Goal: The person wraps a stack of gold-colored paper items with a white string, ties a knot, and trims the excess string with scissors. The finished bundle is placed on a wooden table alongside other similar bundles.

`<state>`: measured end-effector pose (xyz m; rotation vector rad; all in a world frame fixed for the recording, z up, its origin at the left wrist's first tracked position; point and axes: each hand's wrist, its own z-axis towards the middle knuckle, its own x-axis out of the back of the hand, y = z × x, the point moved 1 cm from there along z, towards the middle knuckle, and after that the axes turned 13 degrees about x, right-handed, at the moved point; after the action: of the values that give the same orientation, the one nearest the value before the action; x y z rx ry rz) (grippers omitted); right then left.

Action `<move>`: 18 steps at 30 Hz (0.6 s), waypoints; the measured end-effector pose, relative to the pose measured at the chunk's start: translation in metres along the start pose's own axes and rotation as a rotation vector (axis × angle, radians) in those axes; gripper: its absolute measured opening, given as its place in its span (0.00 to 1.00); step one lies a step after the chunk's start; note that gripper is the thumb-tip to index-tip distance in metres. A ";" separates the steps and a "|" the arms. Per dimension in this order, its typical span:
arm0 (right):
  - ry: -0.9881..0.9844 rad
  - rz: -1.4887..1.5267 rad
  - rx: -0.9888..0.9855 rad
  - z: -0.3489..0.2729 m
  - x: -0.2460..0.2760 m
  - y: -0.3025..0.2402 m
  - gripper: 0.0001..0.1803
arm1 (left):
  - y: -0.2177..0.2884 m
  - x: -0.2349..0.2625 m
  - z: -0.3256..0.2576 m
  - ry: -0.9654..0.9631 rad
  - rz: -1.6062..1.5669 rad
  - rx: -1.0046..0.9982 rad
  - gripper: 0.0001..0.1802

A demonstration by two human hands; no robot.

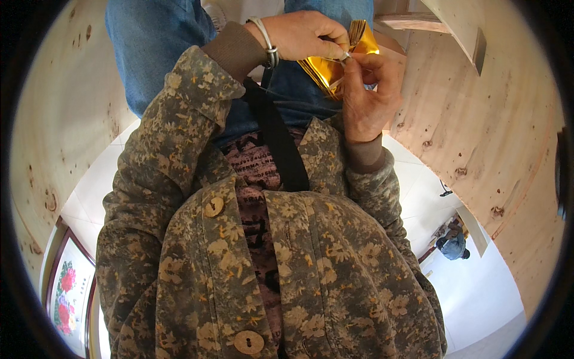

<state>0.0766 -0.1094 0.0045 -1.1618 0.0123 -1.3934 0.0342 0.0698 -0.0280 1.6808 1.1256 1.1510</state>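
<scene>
Dark lettering in several sizes runs across my dusky-pink shirt (pixel 254 158) at the centre of the frame, and small dark characters stand beside the red blooms in a dark-framed flower picture (pixel 69 293) at lower left. At top centre, my left hand (pixel 302 36), a pale band and a metal bracelet (pixel 272 54) at its wrist, has thumb and forefinger pinched together on a small whitish piece (pixel 346 56), too small to identify. My right hand (pixel 373 96), just to the right, meets it there, thumb and forefinger closed on the same piece, the other fingers curled. Directly beneath the pinch, a shiny gold foil bundle (pixel 326 72) lies over my blue denim jeans (pixel 149 54), a fan of narrow brownish folds (pixel 357 31) rising at its upper edge. A wide black strap (pixel 278 137) hangs down the middle of my brown, flower-patterned jacket (pixel 179 239). Pale, knotty wooden panels curve up both sides, one at left (pixel 60 90), one at right (pixel 454 119). White floor tiles (pixel 412 173) show between the right panel and my sleeve; at lower right, a person in blue (pixel 452 245) appears well apart from me.
</scene>
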 end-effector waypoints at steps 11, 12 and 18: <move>-0.025 -0.100 0.019 0.002 0.001 -0.007 0.06 | 0.002 -0.001 0.000 -0.034 -0.070 0.108 0.15; -0.034 -0.128 0.026 0.002 0.002 -0.008 0.06 | 0.002 -0.001 0.000 -0.035 -0.078 0.110 0.15; -0.081 -0.228 0.044 0.004 0.004 -0.017 0.08 | 0.002 -0.001 -0.002 0.016 -0.063 0.082 0.15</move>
<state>0.0675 -0.1054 0.0198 -1.2102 -0.2133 -1.5364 0.0327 0.0685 -0.0255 1.6887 1.2418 1.0942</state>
